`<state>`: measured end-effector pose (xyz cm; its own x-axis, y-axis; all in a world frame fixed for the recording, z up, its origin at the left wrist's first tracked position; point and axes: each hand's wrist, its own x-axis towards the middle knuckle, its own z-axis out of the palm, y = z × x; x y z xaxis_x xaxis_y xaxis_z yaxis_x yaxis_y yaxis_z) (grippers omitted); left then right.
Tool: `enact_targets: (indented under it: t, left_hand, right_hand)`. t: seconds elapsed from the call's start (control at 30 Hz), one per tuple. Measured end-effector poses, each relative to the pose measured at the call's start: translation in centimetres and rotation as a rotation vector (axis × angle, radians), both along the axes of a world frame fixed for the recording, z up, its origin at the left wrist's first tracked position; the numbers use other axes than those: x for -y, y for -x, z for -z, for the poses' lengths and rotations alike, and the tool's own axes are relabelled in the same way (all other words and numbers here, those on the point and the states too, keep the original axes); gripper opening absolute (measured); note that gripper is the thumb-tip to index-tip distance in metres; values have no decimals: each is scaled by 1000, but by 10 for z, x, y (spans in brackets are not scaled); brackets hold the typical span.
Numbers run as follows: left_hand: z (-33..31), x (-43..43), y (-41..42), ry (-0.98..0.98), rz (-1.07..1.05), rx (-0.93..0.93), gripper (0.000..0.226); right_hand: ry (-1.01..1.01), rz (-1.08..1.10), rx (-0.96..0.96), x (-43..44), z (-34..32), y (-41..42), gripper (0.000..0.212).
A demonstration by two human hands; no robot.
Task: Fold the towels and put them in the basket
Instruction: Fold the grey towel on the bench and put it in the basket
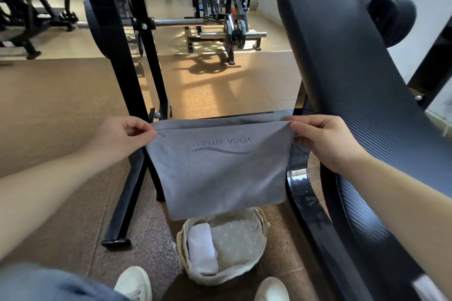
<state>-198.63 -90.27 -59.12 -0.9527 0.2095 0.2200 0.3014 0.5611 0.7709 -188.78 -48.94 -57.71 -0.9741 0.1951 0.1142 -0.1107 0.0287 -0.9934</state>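
Two hands up across the middle of the frame, well apart, sharing one grey towel (220,173).

At centre left, left hand (122,137): thumb and curled fingers pinching both layers at the top corner. Between the hands, towel doubled over and hanging free in the air, lettering upside down, lower edge dangling just above the basket (220,277) on the floor at bottom centre. Inside that, one rolled white towel (201,249) along the left side. At centre right, right hand (325,139): same pinch on the other top corner.

Likely trouble, judged from this:
- On the left, a loosened pinch, letting one layer slip and undoing the fold.
- Along the top, two hems a little out of line, so a crooked result if folded again without squaring up.
- In the middle, a drop from this height, probably landing open across the rim or on the floor instead of folded inside.
- On the right, cloth brushing or catching on the glossy black frame (297,178) just beside that corner.
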Motion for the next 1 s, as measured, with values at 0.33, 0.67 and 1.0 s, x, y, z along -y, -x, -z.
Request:
enact_targets:
  t: [0.33, 0.67, 1.0]
  left_hand:
    - [2, 6, -2, 65, 54, -48, 21]
    - [-4, 1, -4, 66, 35, -71, 8]
    - [-5, 0, -4, 6, -16, 9, 5]
  right_hand:
    - [-21, 62, -22, 6, 0, -1, 11]
    - [-122, 89, -7, 5, 2, -2, 16]
    - [-90, 91, -6, 5, 3, -2, 19]
